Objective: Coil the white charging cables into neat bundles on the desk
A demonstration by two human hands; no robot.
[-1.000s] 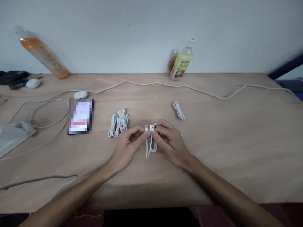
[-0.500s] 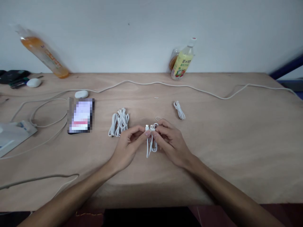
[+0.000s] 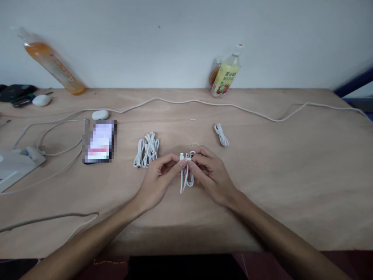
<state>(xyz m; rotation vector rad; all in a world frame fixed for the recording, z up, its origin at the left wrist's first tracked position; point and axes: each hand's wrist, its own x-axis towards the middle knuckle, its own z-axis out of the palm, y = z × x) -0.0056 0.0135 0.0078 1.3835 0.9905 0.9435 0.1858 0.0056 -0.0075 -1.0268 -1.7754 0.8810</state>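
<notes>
Between my two hands is a white USB cable (image 3: 182,179), its two plugs side by side and pointing away from me. My left hand (image 3: 160,177) pinches the smaller plug between thumb and fingers. The wider USB plug is gripped by my right hand (image 3: 211,175). Below the plugs the looped cord hangs down, and part of the cable is hidden by my right fingers. Just past my right fingertips lies a thin pale loop (image 3: 195,145). Several bundled white cables (image 3: 147,149) lie left of my hands. Another white cable bundle (image 3: 221,135) lies beyond my right hand.
A phone (image 3: 100,140) and a white earbud case (image 3: 100,115) lie on the left of the wooden table (image 3: 279,175). A long white cord (image 3: 247,110) crosses the back. An orange drink bottle (image 3: 55,68) and a yellow-labelled bottle (image 3: 227,74) stand by the wall.
My hands keep the same hold on the cable and its plugs. The view has shifted very slightly; nothing on the table has moved.
</notes>
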